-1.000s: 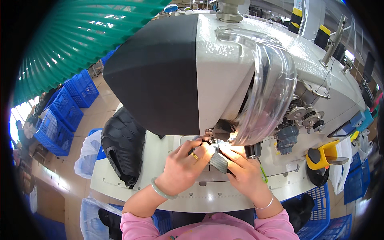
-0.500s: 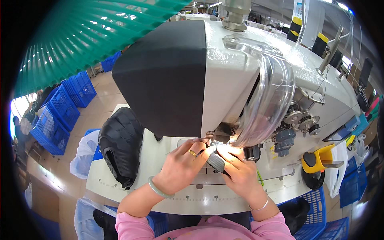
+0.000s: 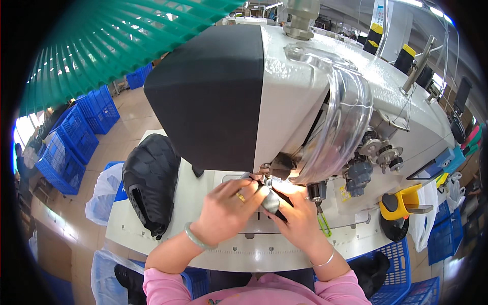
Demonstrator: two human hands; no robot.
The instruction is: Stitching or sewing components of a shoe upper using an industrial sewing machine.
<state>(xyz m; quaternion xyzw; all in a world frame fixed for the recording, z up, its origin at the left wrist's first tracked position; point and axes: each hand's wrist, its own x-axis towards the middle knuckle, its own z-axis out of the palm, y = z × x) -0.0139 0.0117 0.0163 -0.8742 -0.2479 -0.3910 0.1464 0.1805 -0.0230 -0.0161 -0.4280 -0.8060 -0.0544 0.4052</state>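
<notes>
Under the head of a white and black sewing machine [image 3: 213, 101], both my hands are closed on a small dark workpiece with a grey ribbed face [image 3: 271, 202]. My left hand [image 3: 229, 208], wearing a ring and a pale bangle, pinches its left side close to the needle area. My right hand [image 3: 300, 218] grips its right side, fingers reaching toward the lit presser foot [image 3: 266, 175]. Fingers and machine head hide much of the workpiece and the exact stitching point. Green-handled thread snips [image 3: 324, 223] lie beside my right hand.
A black moulded, shoe-upper-like piece [image 3: 150, 183] sits left on the white table [image 3: 223, 259]. To the right stands a yellow holder [image 3: 406, 201]. Blue crates [image 3: 61, 162] line the left floor; another blue crate [image 3: 399, 269] is below right. A green ribbed sheet [image 3: 117, 46] hangs upper left.
The workpiece has turned between my fingers, so its ribbed face looks rounder. My right hand has shifted slightly left, showing more of the green snips. The whole view has moved a little.
</notes>
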